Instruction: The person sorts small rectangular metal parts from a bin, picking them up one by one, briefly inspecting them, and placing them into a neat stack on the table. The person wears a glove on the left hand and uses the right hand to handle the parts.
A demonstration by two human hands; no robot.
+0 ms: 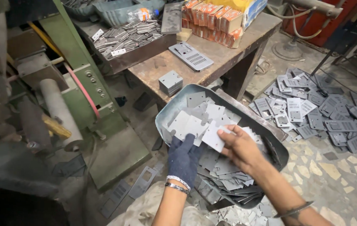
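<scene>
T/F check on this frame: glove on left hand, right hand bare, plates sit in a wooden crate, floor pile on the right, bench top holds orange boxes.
1. The left hand wears a dark glove. True.
2. The right hand is bare and holds a flat metal plate. True.
3. The plates sit in a wooden crate. False: they lie in a grey metal tub.
4. A pile of perforated plates lies on the floor at right. True.
5. The orange boxes stand on the floor. False: they stand on the bench.
</scene>
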